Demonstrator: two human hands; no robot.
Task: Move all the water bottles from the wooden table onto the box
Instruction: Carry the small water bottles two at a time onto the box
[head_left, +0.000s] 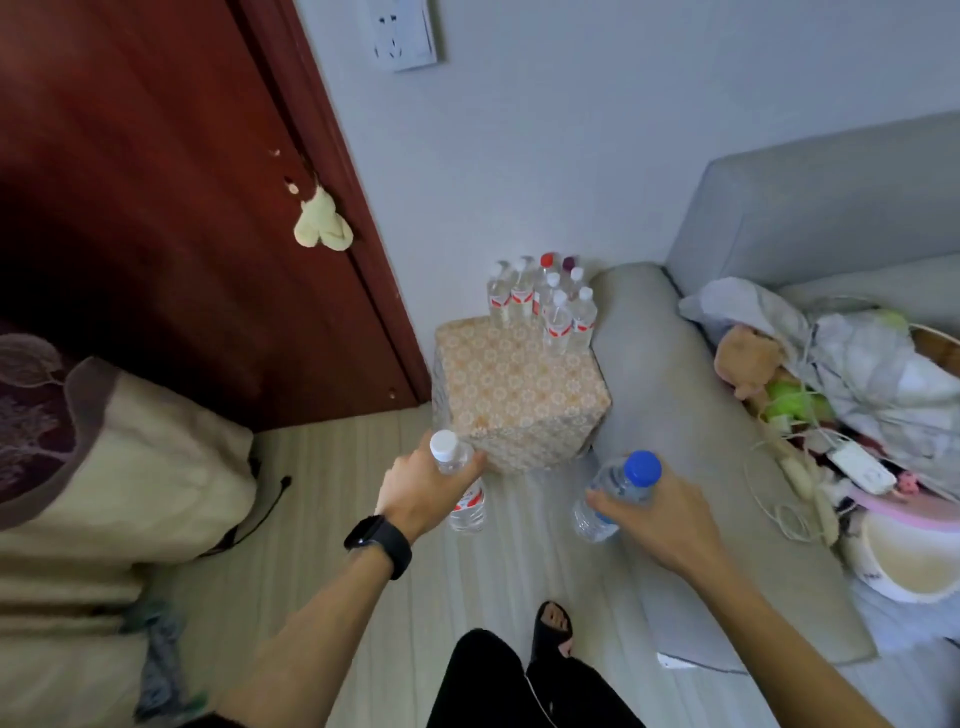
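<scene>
A bottle in each hand, near the box.
My left hand (423, 486) grips a white-capped clear plastic bottle (460, 486); my right hand (657, 512) grips a blue-capped one (615, 491), short of the orange floral-patterned box (519, 400).

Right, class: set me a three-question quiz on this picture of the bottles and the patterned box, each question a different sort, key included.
1. True or false: the left hand holds a white-capped bottle.
2. The right hand holds a second bottle whose cap is: A red, B blue, C green.
3. Fill in: the bottles already on the box stand upright at its ___ end, by the wall.
Key: 1 true; 2 B; 3 far.
</scene>
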